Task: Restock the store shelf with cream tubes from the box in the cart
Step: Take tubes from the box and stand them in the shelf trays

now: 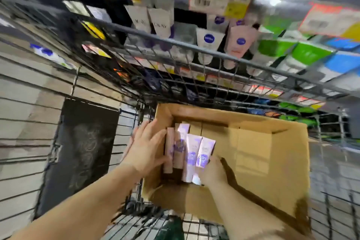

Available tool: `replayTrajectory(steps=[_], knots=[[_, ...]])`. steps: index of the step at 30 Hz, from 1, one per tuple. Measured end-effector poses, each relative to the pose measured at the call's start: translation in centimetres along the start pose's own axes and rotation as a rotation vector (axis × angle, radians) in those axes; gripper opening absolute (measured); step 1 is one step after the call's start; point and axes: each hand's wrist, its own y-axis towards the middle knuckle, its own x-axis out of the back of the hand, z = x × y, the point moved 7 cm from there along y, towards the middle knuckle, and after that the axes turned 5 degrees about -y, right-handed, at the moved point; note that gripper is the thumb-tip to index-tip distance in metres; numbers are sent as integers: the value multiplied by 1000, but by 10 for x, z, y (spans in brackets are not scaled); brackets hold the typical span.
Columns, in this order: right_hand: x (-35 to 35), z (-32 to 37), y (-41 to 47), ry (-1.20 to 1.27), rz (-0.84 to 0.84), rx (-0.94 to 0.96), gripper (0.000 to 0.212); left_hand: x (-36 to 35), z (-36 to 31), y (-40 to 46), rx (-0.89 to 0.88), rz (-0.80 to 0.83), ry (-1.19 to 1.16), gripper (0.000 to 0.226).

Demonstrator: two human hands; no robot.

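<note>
Both my forearms reach down into the cardboard box [272,161] sitting in the wire cart [58,142]. My left hand [145,148] lies flat, fingers straight, pressing against the side of the cream tubes [191,154] standing at the box's left end. My right hand [213,171] curls around the lower ends of the nearest white-and-purple tubes. The store shelf [204,45] stands beyond the cart.
</note>
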Motion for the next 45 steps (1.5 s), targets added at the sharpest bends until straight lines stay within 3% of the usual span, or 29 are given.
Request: replayTrajectory(steps=[7, 12, 15, 19, 22, 25, 29, 33, 37, 41, 45], knots=[[5, -15, -2, 108, -37, -95, 33, -8, -1, -3, 4, -22, -95, 72], [41, 24, -38, 213, -48, 133, 37, 18, -23, -4, -101, -145, -150, 58], [51, 65, -66, 247, 11, 289, 43, 31, -38, 2, -114, -4, -369, 59], [45, 93, -85, 168, 57, 392, 48, 40, -39, -1, -42, 221, -886, 26], [34, 70, -69, 128, 99, 302, 51, 33, -17, -7, 101, 231, -1104, 18], [11, 33, -40, -16, 73, 119, 55, 22, 10, -11, 232, 194, -1220, 32], [-29, 19, -13, 99, 19, -2, 38, 6, 24, -11, 306, 193, -1318, 34], [-31, 13, -5, 93, -4, -30, 39, -2, 24, -14, 332, 209, -1356, 36], [18, 14, -26, 23, -20, 63, 38, 4, 6, -24, 339, 280, -1353, 25], [100, 32, -73, 76, -79, 208, 38, 42, -46, -35, 173, 399, -1295, 17], [186, 41, -131, 137, -182, 323, 36, 105, -107, -41, 40, 379, -1242, 15]])
